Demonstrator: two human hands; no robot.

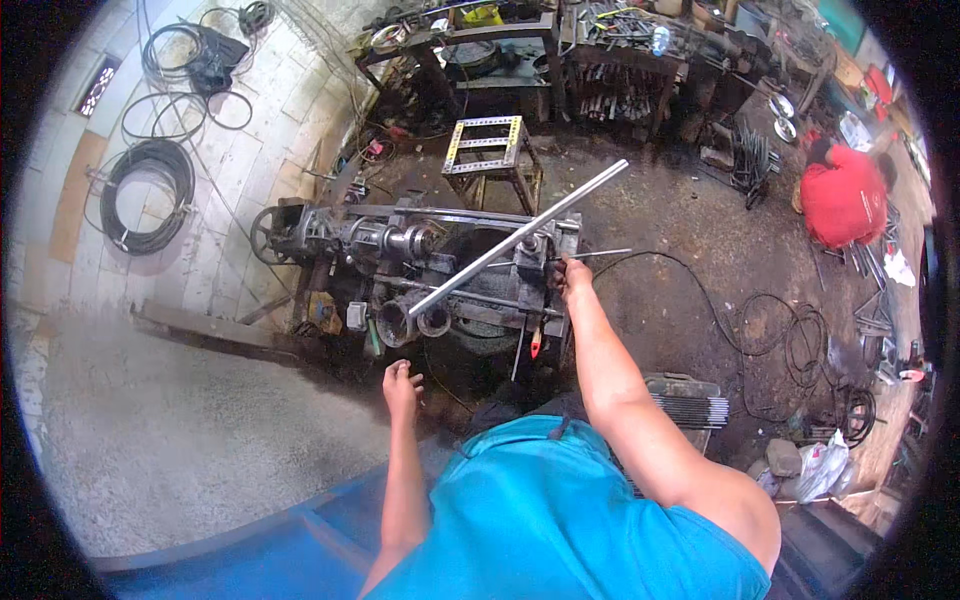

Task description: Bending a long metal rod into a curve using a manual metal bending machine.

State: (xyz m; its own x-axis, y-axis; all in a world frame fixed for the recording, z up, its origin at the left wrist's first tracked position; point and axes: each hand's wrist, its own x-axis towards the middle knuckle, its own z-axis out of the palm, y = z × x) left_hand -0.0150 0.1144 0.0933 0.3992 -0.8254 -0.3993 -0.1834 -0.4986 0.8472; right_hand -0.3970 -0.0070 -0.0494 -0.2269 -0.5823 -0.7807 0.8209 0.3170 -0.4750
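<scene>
A greasy lathe-like machine (470, 255) stands before me. Across it, on a slant, lies a long bright metal bar (520, 238), its far end sticking out past the machine. At the machine's right end my right hand (570, 278) has its fingers closed round a small dark part, which they mostly hide. A thin rod (606, 252) juts out to the right just beyond these fingers. My left hand (402, 388) hangs in the air in front of the machine, fingers loosely bent and nothing in them. Below the machine's right end hangs a red-handled brush (536, 343).
Behind the machine stands a metal stool frame (487, 145). Cluttered workbenches (620, 40) line the back. Coiled cable (148, 197) lies at left. Another person in red (843, 197) crouches at right. A dark cable (700, 285) trails over the floor; a bundle of rods (690, 410) lies near my right arm.
</scene>
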